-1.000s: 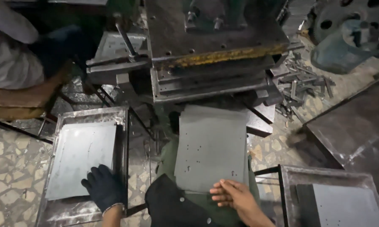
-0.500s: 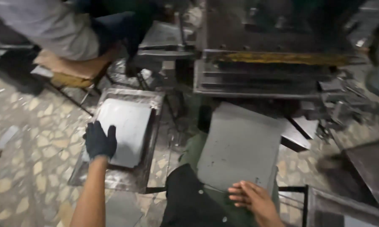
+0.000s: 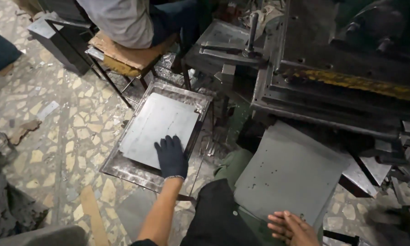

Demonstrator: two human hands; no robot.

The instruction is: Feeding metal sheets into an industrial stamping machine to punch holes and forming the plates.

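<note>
Left hand (image 3: pixel 171 157), in a dark knit glove, lies flat with fingers spread on the near corner of a grey metal sheet (image 3: pixel 159 127). It presses down on it and is not closed around anything. The sheet lies in a shallow metal tray (image 3: pixel 123 169) on a low frame, at about 10 o'clock from the person's lap.

Right hand (image 3: pixel 292 227), bare, sits at 5 o'clock in view, fingers loosely extended against the near edge of a second grey plate (image 3: pixel 289 171). That plate rests tilted over the knee and runs up toward the press (image 3: pixel 341 82) at 1 o'clock. Whether the fingers curl under the edge I cannot tell; the hand is partly cut off by the frame.

Another person sits on a padded stool (image 3: pixel 123 54) at 11 o'clock, beyond the tray. The floor (image 3: pixel 63 136) is of stone chips.
</note>
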